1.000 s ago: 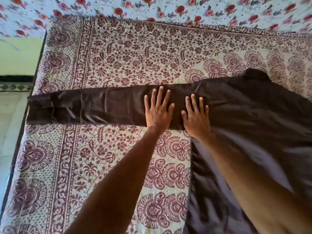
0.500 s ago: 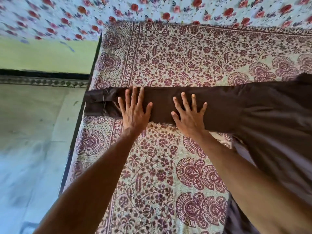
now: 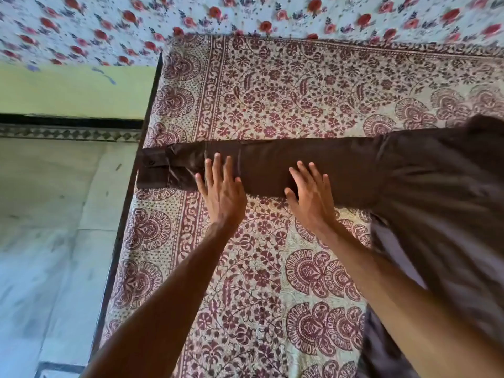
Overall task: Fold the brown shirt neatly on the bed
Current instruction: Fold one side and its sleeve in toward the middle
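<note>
The brown shirt (image 3: 436,186) lies spread on the bed (image 3: 272,91), its body at the right and partly hidden under my right forearm. One long sleeve (image 3: 272,167) stretches straight to the left, and its buttoned cuff (image 3: 152,167) reaches the bed's left edge. My left hand (image 3: 222,190) rests flat on the sleeve close to the cuff, fingers spread. Pressed flat on the middle of the sleeve is my right hand (image 3: 311,196), fingers apart as well. Neither hand grips the cloth.
A maroon paisley bedsheet (image 3: 245,296) covers the bed. Its dark left edge (image 3: 125,214) drops to a pale tiled floor (image 3: 49,241). A yellow-green wall (image 3: 76,88) stands at the left, and a red-flowered cloth (image 3: 245,12) runs along the far side.
Both hands have slid leftward along the sleeve from the shoulder area toward the cuff, staying flat on it. My view has swung left, bringing the floor and bed edge into sight.
</note>
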Demonstrator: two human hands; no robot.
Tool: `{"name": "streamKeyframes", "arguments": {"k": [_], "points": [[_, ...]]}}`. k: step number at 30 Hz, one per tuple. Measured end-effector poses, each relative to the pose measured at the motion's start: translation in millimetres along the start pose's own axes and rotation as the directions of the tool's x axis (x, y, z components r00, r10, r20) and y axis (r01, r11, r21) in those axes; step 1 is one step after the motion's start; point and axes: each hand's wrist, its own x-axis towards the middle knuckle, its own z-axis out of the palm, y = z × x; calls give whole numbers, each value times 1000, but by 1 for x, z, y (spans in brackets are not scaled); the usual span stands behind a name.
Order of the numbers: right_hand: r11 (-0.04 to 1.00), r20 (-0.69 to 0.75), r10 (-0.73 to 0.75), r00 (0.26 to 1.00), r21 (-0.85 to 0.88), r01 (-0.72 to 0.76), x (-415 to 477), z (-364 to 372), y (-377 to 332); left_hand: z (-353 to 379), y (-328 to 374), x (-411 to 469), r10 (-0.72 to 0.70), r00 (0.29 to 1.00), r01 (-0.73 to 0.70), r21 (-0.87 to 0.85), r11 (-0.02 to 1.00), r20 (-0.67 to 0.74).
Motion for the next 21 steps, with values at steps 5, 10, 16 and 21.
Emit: {"name": "streamKeyframes", "arguments": {"k": [5, 10, 16, 21], "points": [[985, -308, 160, 938, -14, -173, -79, -27, 48, 37, 57, -66, 402, 888, -399, -61, 915, 225], [886, -222, 450, 865, -12, -464, -160, -43, 89, 50, 76, -88, 293, 943, -294, -19, 956, 159], [857, -67, 515, 854, 25, -515, -197, -39, 91, 51, 106, -105, 467, 880, -473, 59, 879, 88], [855, 7, 514, 858, 73, -513, -193, -43, 87, 50, 115, -103, 377, 918, -383, 31, 923, 126]]}}
